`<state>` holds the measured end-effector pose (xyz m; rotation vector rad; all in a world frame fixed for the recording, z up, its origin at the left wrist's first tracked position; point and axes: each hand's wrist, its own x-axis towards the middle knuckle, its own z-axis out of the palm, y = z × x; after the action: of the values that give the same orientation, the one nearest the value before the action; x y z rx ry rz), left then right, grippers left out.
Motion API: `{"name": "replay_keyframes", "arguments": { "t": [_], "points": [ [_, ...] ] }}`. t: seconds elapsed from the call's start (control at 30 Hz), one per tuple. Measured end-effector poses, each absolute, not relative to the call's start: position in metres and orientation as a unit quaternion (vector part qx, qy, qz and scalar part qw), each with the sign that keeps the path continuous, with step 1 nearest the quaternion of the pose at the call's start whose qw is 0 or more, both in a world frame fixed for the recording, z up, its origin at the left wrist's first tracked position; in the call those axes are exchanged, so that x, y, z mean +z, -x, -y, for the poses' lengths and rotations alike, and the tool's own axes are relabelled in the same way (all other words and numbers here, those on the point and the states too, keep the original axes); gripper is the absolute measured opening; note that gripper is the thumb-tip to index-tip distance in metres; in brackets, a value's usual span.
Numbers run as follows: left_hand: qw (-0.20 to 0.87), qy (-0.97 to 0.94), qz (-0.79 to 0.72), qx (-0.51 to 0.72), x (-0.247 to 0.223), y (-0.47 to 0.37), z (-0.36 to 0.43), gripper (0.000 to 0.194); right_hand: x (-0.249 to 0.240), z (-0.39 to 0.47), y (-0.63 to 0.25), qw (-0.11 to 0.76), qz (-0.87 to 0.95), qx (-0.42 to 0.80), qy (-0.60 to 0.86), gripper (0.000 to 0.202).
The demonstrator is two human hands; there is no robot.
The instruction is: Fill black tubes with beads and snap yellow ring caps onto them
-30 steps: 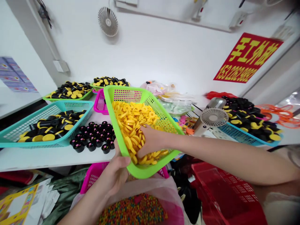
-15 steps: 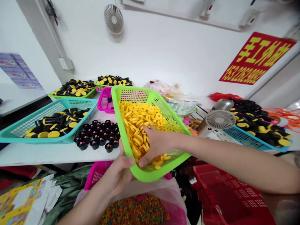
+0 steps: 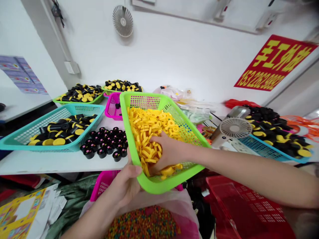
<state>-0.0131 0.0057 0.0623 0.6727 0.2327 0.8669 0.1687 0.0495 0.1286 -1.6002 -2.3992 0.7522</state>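
Note:
A lime-green plastic basket [image 3: 159, 188] is tilted toward me at the table's front edge. Yellow plastic rings [image 3: 149, 121] fill much of it. My left hand [image 3: 130, 186] grips the near left corner, thumb over the rim and the other fingers mostly hidden beneath. Inside the basket, my right hand [image 3: 171, 152] is sunk into the heap, curled around a clump of rings, with its fingertips buried. Just left of the basket, several black round caps [image 3: 106, 142] with pink marks on top stand grouped on the white table [image 3: 57, 162].
A turquoise basket [image 3: 18, 141] of black-and-yellow pieces sits at left, with a small magenta basket [image 3: 113, 111] behind the caps. To the right are a small fan [image 3: 235, 127] and a blue basket [image 3: 267, 149]. Below lie colourful beads [image 3: 144, 224] in a bag and a red crate [image 3: 239, 202].
My right hand has pushed deeper into the yellow rings, its thumb now covered, and the rings around it have shifted. My left hand keeps its hold on the basket.

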Motion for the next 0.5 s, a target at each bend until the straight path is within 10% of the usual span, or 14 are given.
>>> {"name": "replay_keyframes", "arguments": {
  "t": [0.5],
  "points": [
    [0.858,-0.311,-0.089,0.399,0.052,0.014,-0.009,0.07,0.13,-0.055,-0.176,0.18,0.784,0.266,0.531,0.059]
  ]
}}
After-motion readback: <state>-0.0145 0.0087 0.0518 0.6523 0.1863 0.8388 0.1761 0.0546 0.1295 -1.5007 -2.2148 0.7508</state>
